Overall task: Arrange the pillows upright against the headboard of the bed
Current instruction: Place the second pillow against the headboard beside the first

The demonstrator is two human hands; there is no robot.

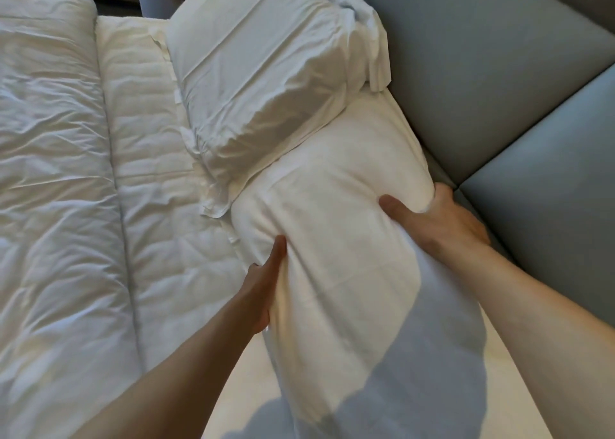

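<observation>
A plump white pillow (pixel 336 239) stands on its long edge beside the grey padded headboard (pixel 499 82). My left hand (pixel 263 285) grips its left side, thumb pressed into the fabric. On the side facing the headboard, my right hand (pixel 442 219) clasps the pillow's upper right corner, thumb on the front. A second white pillow (pixel 263 82), wrinkled, leans further back against the headboard, its lower end overlapping the top of the one I hold.
A rolled white duvet (pixel 46 172) lies along the left. The quilted white mattress cover (pixel 146 172) shows between duvet and pillows. A dark seam splits the headboard into panels at the right. Dark furniture shows at the top edge.
</observation>
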